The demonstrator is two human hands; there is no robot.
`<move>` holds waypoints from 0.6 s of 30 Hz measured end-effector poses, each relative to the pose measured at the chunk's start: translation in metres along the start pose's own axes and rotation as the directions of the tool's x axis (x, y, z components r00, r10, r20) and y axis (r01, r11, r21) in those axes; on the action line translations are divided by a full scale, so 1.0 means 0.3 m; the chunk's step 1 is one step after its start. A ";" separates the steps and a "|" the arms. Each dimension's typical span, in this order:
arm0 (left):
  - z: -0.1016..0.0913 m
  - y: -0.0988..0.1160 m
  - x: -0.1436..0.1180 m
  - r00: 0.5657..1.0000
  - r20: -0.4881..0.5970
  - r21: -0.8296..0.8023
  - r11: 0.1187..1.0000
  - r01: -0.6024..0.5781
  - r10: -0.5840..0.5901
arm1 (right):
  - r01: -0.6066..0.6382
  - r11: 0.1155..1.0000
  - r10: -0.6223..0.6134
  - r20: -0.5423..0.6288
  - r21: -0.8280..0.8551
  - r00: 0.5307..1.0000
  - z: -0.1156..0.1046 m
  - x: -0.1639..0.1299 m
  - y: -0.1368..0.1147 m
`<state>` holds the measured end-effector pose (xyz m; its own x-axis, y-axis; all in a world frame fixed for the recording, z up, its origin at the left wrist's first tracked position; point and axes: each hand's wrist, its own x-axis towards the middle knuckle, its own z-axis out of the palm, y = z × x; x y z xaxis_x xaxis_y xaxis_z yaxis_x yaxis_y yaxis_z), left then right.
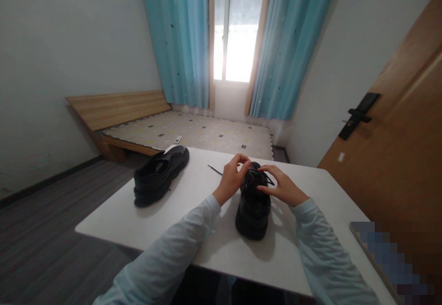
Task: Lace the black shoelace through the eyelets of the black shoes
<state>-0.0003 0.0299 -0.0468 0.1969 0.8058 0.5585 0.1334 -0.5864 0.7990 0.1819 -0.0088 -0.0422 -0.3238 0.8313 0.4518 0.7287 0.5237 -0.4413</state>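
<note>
A black lace-up shoe (253, 210) stands on the white table in front of me, heel towards me. My left hand (233, 176) is at the left side of its opening, thumb and forefinger pinched together on the black shoelace (216, 170), whose loose end sticks out to the left. My right hand (283, 186) reaches in from the right, thumb and forefinger apart, their tips touching the shoe around the tongue and laces. A loop of lace shows beside those fingers. The matching black shoe (160, 176) rests apart, further left.
The white table (207, 245) has its left corner above a dark wood floor (44, 236). Behind it stands a bed (200, 130) with a small white remote (178, 139) on it. A wooden door (390, 139) is to the right. A blurred-out flat object (383, 254) lies at the table's right edge.
</note>
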 end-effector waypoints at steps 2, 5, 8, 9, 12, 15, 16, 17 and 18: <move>-0.011 -0.006 0.012 0.999 -0.022 -0.147 0.988 0.037 -0.041 | -0.008 1.000 0.008 0.007 0.001 1.000 0.000 -0.002 0.002; -0.027 -0.010 0.028 0.993 -0.021 -0.398 0.912 0.096 -0.114 | -0.027 1.000 0.027 0.017 0.006 0.999 0.001 -0.005 0.006; -0.042 -0.007 0.037 0.985 0.018 -0.645 0.751 0.143 -0.172 | -0.062 0.998 0.061 0.036 0.011 0.997 0.001 -0.008 0.007; -0.047 -0.004 0.038 0.982 0.037 -0.702 0.694 0.159 -0.187 | -0.069 0.998 0.068 0.043 0.012 0.997 0.001 -0.009 0.006; -0.059 0.008 0.039 0.972 0.092 -0.787 0.582 0.204 -0.216 | -0.065 0.998 0.064 0.049 0.018 0.997 -0.001 -0.010 0.004; -0.065 0.020 0.036 0.970 0.101 -0.795 0.569 0.211 -0.219 | -0.063 0.998 0.062 0.051 0.018 0.997 -0.002 -0.011 0.007; -0.067 0.023 0.035 0.971 0.096 -0.790 0.576 0.209 -0.220 | -0.067 0.998 0.066 0.056 0.016 0.996 -0.001 -0.011 0.010; -0.068 0.026 0.035 0.971 0.092 -0.784 0.586 0.207 -0.220 | -0.072 0.997 0.071 0.062 0.015 0.996 -0.001 -0.012 0.013; -0.070 0.027 0.035 0.972 0.088 -0.777 0.596 0.204 -0.218 | -0.075 0.997 0.074 0.070 0.016 0.995 0.000 -0.013 0.016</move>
<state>-0.0175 0.0353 -0.0298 0.2477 0.9038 0.3490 -0.6350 -0.1206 0.7631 0.1867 -0.0097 -0.0461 -0.3105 0.8788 0.3625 0.7414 0.4625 -0.4862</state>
